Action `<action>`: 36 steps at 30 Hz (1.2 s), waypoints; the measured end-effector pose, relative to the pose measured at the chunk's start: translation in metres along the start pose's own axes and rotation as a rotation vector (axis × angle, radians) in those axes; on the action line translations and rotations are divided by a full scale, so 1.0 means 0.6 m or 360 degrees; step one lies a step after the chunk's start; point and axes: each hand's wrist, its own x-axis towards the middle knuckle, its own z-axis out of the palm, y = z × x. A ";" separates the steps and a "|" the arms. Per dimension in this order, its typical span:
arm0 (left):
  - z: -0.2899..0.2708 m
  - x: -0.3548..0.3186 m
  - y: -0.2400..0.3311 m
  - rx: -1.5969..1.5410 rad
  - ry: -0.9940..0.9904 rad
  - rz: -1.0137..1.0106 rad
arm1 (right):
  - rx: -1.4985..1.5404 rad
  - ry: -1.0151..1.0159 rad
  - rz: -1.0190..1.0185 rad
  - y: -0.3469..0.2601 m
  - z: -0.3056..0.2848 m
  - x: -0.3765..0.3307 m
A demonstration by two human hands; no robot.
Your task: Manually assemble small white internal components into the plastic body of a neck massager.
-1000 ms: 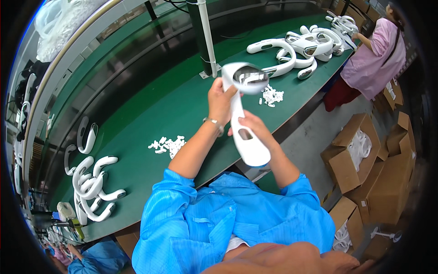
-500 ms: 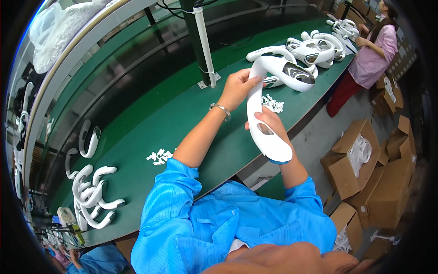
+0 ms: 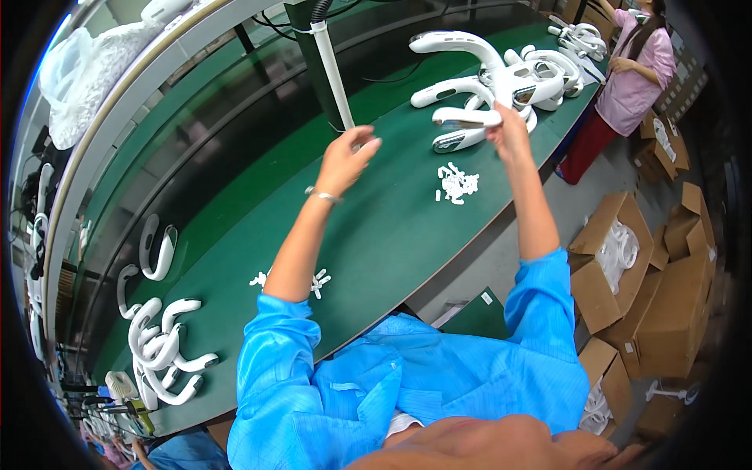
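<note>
My right hand (image 3: 511, 135) is closed around a white U-shaped neckband device (image 3: 489, 59) at the far right, beside a heap of similar neckbands (image 3: 540, 78). One arm of the held device points left over the table; its shorter end lies by my fingers. My left hand (image 3: 347, 160), a bracelet at its wrist, hovers above the green table (image 3: 392, 227) near a white upright pole (image 3: 333, 74). Its fingers are loosely bent with the thumb apart, and I see nothing in them. Small white plastic pieces (image 3: 457, 184) lie in a pile below the right hand.
More small white pieces (image 3: 319, 282) lie partly behind my left forearm. Several curved neckbands (image 3: 160, 345) are grouped at the table's left. Open cardboard boxes (image 3: 615, 262) stand on the floor at right. A person in pink (image 3: 638, 74) works at the far right.
The white neckband device has gone from between both hands to the heap at far right, carried by my right hand. My left hand has let go and moved left.
</note>
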 end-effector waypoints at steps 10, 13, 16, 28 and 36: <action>-0.166 -0.211 -0.082 0.0336 0.0089 -0.0394 | -0.0792 0.0495 -0.0136 0.078 -0.062 0.167; -0.206 -0.252 -0.091 0.0768 -0.0165 -0.0118 | -0.0720 0.0463 0.0003 0.101 -0.120 0.204; -0.253 -0.281 -0.084 0.0971 -0.0426 -0.0154 | -0.0910 0.0594 -0.0157 0.096 -0.147 0.203; -0.715 -0.350 -0.189 0.1915 0.0997 -0.1635 | -0.1553 0.0324 -0.1208 0.045 -0.072 0.008; -0.900 -0.397 -0.465 0.0717 0.1557 -0.1781 | -0.2258 -0.0649 -0.1007 0.131 0.096 -0.163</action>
